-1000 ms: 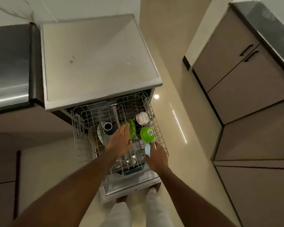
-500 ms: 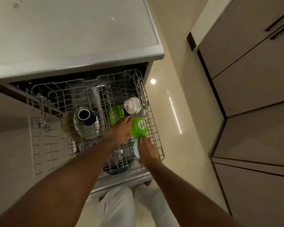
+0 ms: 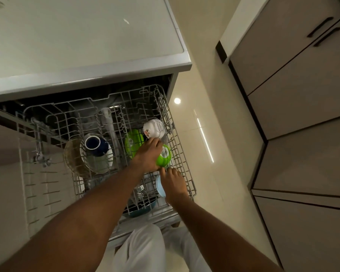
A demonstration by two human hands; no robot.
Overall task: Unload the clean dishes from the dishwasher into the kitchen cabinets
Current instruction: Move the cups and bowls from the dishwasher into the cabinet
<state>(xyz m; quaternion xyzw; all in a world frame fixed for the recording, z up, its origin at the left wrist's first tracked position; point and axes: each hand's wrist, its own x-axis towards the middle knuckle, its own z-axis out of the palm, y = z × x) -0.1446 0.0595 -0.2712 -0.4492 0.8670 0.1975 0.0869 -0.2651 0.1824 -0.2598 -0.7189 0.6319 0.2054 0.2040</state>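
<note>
From the head view, at frame centre the left hand (image 3: 148, 154) curls its grip over a green bowl (image 3: 164, 159) in the dishwasher rack (image 3: 182, 163), likely to lift it, while just below the right hand (image 3: 174, 183) clasps a pale blue dish (image 3: 160, 187) edge-on between the tines.

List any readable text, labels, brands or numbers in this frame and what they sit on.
No readable text anywhere.
Round green plastic bowl under the left hand: a pale sticker or print on its base, too blurred to read.
Second green plastic bowl behind it: a pale mark, unreadable.
White ceramic bowl: a floral motif, no lettering visible.
Grey wire dishwasher rack: no visible brand or markings.
</note>
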